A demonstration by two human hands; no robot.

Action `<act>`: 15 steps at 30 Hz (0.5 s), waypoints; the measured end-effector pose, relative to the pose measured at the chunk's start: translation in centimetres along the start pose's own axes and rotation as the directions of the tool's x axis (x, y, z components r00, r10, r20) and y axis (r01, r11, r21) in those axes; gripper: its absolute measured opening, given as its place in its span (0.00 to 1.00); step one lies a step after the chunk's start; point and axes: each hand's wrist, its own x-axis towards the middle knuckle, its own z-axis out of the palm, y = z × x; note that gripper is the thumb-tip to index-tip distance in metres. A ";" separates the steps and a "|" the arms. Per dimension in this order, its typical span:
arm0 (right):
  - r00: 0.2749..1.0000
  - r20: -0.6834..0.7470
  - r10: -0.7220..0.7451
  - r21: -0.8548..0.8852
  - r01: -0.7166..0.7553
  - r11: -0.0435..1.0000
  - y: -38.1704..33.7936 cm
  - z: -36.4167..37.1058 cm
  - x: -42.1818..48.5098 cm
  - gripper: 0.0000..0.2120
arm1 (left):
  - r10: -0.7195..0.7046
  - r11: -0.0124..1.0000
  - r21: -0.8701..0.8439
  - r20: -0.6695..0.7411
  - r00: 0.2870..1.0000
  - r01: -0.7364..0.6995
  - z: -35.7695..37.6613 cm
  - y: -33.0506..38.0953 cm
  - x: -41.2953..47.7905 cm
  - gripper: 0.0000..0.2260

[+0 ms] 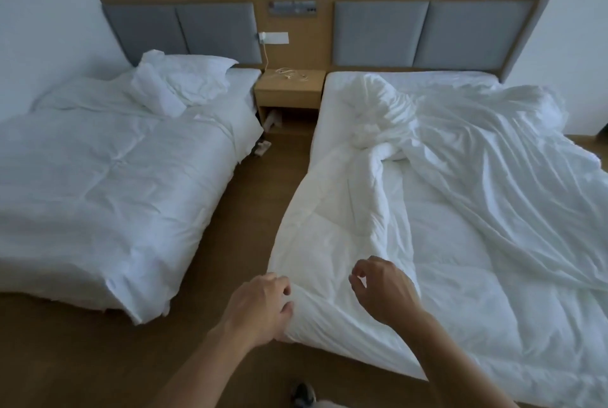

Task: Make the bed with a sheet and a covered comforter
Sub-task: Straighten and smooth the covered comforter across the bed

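Left grip [260,305] holds comforter [332,226] corner; right grip [381,289] hovers above.

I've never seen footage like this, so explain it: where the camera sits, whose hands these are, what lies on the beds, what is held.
No machine here: a person wears one wide-angle camera on the head, looking down at their own bare hands. The right bed carries a quilted comforter, bunched along its left side, with a thin crumpled cover on the bed's right side. The left hand grips the comforter's near corner; the right hand hovers above it, fingers loosely curled, holding nothing visible. The left bed is covered, a pillow at its head. A wooden nightstand with a white cable stands between the beds.
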 end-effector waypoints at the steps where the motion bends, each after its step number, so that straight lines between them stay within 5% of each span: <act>1: 1.000 -0.009 0.011 0.011 -0.011 1.000 -0.9 0.4 2.0 0.11 | 0.009 1.000 0.002 -0.006 1.000 -0.009 -0.7 -1.3 1.5 0.12; 15: 0.995 -0.041 0.095 0.047 -0.093 0.995 -15.1 5.7 27.2 0.11 | 0.141 0.989 0.035 -0.002 0.990 -0.141 -10.5 -20.2 23.1 0.12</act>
